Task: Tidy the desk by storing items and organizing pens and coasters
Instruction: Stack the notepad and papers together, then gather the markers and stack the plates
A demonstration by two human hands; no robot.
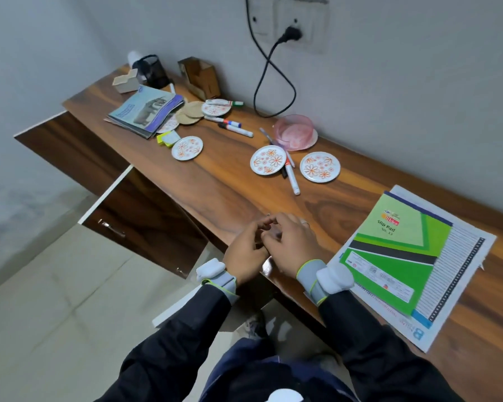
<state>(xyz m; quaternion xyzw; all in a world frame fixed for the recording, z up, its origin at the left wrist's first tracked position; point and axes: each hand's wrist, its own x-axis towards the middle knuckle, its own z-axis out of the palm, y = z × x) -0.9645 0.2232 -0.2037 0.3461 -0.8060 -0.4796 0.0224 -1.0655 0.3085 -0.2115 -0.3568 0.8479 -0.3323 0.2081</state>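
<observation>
- Dark sleeves [186,343] frame the shot as the left hand [246,252] and right hand [292,245] meet at the near edge of the desk [230,192], fingers curled into each other. No pen or coaster shows in them, and whether they pinch something small cannot be told.
- Judging by the scatter, tidying has not yet started; the step in hand looks like sizing up the job.
- Left of the left hand, below the desk top, cabinet fronts [145,216] stand ajar, drawer or door unclear: likely storage.
- Far beyond the left hand, a white holder [125,82], black mesh cup [153,71] and wooden holder [199,76] line the back.
- Nearer, booklets [147,111] overlap woven coasters [190,111], and sticky notes [167,139] sit just beside a floral coaster [187,148].
- Straight ahead of the hands, loose markers [235,130] lie near another floral coaster [216,107].
- Ahead of the right hand, two floral coasters [268,161] flank a red-tipped marker [291,178], with a pink bowl [295,132] behind.
- Against the right wrist lies a green slip pad [395,256] on a spiral notebook [459,265].
- Next move, by this reading: part the hands, reach well forward, stack the coasters and drop the pens in a holder.
- In the way: the marker resting against one coaster, booklets covering others, and a black cable [273,79] trailing onto the desk.
</observation>
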